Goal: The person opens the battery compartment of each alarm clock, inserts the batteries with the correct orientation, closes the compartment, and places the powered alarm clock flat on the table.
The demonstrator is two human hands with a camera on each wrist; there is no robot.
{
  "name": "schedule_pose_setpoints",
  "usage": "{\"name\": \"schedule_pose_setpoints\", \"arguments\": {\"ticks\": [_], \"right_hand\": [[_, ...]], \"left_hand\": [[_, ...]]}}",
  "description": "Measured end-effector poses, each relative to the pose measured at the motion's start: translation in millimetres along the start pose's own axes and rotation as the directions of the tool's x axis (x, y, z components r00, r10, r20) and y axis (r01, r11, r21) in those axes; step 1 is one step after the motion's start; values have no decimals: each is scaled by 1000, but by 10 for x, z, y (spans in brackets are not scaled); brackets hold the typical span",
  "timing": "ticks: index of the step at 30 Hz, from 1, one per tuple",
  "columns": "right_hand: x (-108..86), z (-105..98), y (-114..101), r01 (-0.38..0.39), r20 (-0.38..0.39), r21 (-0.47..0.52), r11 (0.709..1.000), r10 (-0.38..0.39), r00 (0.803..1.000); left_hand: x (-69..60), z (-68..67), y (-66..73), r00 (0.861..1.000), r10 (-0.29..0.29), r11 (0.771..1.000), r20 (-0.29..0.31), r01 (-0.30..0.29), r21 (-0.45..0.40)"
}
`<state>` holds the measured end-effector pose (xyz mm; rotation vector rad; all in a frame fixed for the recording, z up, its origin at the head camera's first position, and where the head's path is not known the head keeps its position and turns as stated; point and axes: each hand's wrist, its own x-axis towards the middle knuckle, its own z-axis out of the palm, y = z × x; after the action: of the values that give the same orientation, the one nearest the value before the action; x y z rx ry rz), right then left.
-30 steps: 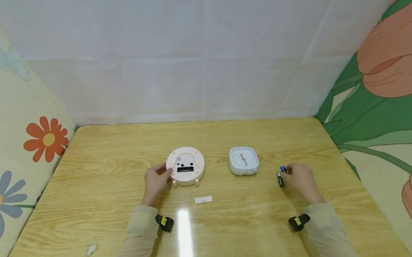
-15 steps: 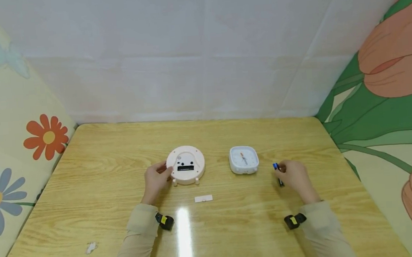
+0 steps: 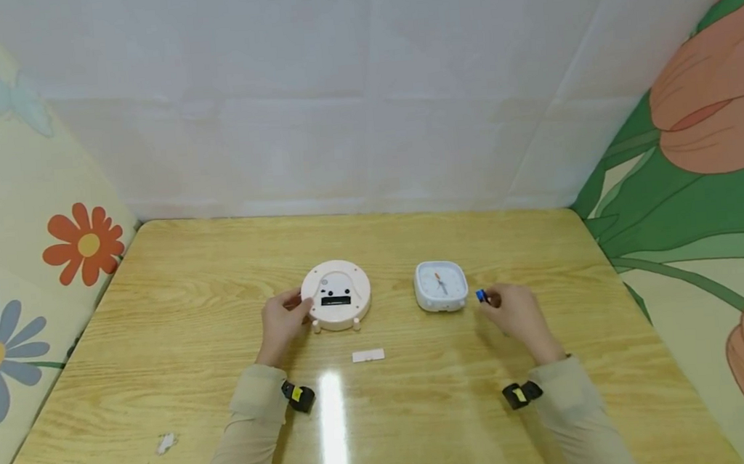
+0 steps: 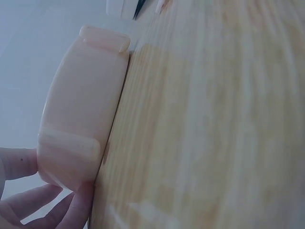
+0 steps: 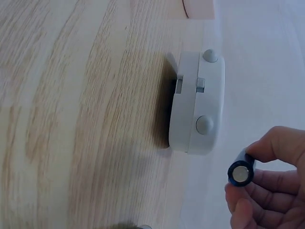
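A round pale pink clock (image 3: pixel 326 321) lies face down, its back with a dark open battery slot turned up. My left hand (image 3: pixel 281 325) grips its left edge; in the left wrist view the thumb and fingers pinch the clock's side (image 4: pixel 81 95). My right hand (image 3: pixel 516 315) holds a blue-ended battery (image 3: pixel 480 295) between thumb and fingertips, just right of a white square clock (image 3: pixel 440 285). In the right wrist view the battery's flat silver end (image 5: pixel 240 173) faces the camera. A small pink battery cover (image 3: pixel 368 355) lies in front of the pink clock.
At the bottom edge of the right wrist view, part of another battery (image 5: pixel 144 227) shows on the wooden table (image 3: pixel 426 417). A whitish worn patch (image 3: pixel 166 443) marks the table at front left. A white sheet (image 3: pixel 362 102) hangs behind the table.
My right hand has picked up the blue-ended battery from beside the black one and carried it leftward toward the white clock. The left hand stays on the pink clock.
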<state>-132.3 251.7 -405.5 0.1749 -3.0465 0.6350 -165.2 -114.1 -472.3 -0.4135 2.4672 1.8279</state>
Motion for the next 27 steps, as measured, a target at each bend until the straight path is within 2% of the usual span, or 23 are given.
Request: {"name": "schedule_pose_setpoints", "arguments": {"ticks": [9,17,27], "right_hand": [[29,46,-126,80,-24,-12,997,-80,996],[59,103,-245,130,0,-3,992,-130,992],[81,155,-388,139,30,3,990,-139,990]], "left_hand": [[-3,-4,11,1000,0,1000,-5,0,-8],[-6,5,10,1000,1,1000,-8,-1,-20],[-7,5,4,1000,11,1000,-16,-11,-14]]}}
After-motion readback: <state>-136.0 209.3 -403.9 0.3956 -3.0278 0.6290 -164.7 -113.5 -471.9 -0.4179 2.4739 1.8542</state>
